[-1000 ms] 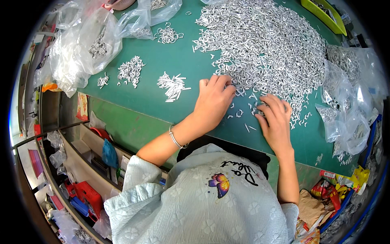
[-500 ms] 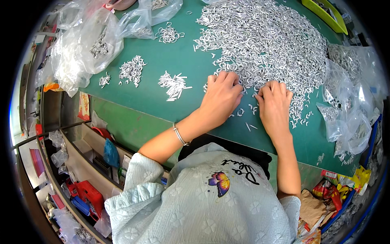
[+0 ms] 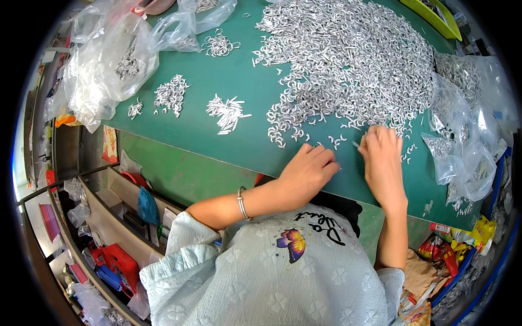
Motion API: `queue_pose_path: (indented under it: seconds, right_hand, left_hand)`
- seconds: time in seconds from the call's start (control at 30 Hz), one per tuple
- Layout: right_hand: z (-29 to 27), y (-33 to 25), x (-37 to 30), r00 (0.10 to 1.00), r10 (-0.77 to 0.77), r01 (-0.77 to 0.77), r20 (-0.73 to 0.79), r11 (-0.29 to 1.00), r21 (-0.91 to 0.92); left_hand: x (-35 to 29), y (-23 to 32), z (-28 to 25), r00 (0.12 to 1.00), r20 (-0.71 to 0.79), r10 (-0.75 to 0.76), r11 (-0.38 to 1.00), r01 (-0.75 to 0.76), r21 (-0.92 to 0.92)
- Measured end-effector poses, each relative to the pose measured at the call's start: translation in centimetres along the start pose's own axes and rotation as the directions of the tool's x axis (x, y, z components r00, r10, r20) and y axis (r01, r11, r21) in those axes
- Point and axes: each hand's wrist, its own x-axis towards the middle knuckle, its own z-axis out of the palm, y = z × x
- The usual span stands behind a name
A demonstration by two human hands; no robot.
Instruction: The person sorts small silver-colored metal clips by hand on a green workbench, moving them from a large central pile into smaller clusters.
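Note:
A large heap of small silver metal pieces [image 3: 348, 60], mostly curved with some straight, spreads over the green table [image 3: 179, 138]. My left hand [image 3: 310, 171] is near the table's front edge, its fingers curled down; whatever is under or in them is hidden. My right hand [image 3: 383, 163] is at the heap's near edge with its fingertips pinched together. A small pale rod [image 3: 356, 145] pokes out beside its thumb and seems held there. A few loose curved pieces [image 3: 337, 141] lie between my hands and the heap.
To the left are small piles of straight rods [image 3: 228, 115], curved pieces [image 3: 171, 95], rings [image 3: 220, 44] and small bits [image 3: 135, 109]. Clear plastic bags [image 3: 109, 65] lie at the far left, others [image 3: 462, 141] at the right. A yellow-green tray [image 3: 435, 19] stands at the back right.
My left hand has drawn back from the heap toward the front edge. The right hand has shifted slightly right and nearer. Two loose rods between the hands no longer show there.

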Motion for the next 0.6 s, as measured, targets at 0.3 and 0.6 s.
queue_pose_path:
  seconds: [0.3, 0.6]
  right_hand:
    - [1.4, 1.0, 0.9, 0.988, 0.066, -0.064, -0.143, 0.998, 0.016]
    - [1.1, 0.6, 0.2, 1.000, 0.002, -0.002, -0.013, 0.999, -0.045]
  left_hand:
    - [2.6, -2.6, -1.9, 0.987, -0.157, -0.030, 0.981, 0.059, 0.184]
    - [3.4, -4.5, -2.7, 0.989, -0.142, -0.052, 0.954, 0.091, 0.285]
